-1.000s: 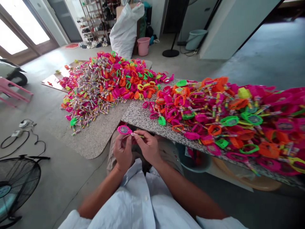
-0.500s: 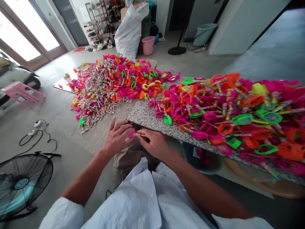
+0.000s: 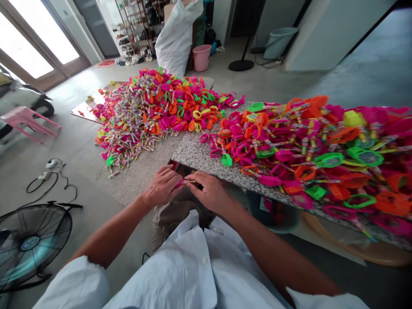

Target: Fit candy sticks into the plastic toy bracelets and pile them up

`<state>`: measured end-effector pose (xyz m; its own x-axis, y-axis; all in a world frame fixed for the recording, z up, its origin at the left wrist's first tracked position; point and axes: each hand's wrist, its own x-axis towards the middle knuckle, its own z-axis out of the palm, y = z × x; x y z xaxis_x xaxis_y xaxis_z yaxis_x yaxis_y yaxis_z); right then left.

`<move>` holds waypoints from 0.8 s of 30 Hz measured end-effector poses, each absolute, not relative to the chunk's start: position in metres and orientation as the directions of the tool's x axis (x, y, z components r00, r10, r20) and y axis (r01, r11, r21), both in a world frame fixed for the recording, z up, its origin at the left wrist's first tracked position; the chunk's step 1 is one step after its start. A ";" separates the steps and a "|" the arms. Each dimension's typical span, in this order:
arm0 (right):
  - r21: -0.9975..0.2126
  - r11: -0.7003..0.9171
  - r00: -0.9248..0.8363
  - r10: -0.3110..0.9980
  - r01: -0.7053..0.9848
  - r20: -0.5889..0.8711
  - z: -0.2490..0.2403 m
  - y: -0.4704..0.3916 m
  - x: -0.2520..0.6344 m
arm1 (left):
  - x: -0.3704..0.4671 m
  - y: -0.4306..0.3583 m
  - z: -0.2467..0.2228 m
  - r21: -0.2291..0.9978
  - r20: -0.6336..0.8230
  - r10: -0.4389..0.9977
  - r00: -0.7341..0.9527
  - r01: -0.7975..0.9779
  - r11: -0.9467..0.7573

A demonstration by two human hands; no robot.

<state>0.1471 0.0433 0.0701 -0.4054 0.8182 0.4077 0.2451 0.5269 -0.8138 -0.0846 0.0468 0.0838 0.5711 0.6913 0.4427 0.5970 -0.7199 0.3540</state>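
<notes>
Grey speckled counter [image 3: 193, 151] runs from the centre to the right edge of the frame, under a bright heap of plastic watches [image 3: 283, 155]. Just below the counter's near corner, mid-frame, the person's right hand [image 3: 210, 191] pinches a thin yellowish tube [image 3: 192, 182]. Close beside it, the left hand [image 3: 163, 185] curls over a small pink piece [image 3: 179, 183] at the tube's end; from here I cannot tell whether it grips.
</notes>
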 end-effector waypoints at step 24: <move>-0.296 -0.220 0.364 0.680 0.930 0.637 0.107 0.245 0.388 | -0.215 0.174 -0.007 0.291 0.290 0.956 0.040 0.948 -0.128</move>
<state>0.3884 0.2454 0.1070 0.3636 0.6801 0.6366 0.9295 -0.2200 -0.2959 -0.2145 0.1738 -0.0066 0.0405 0.9562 0.2901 0.9480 -0.1284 0.2912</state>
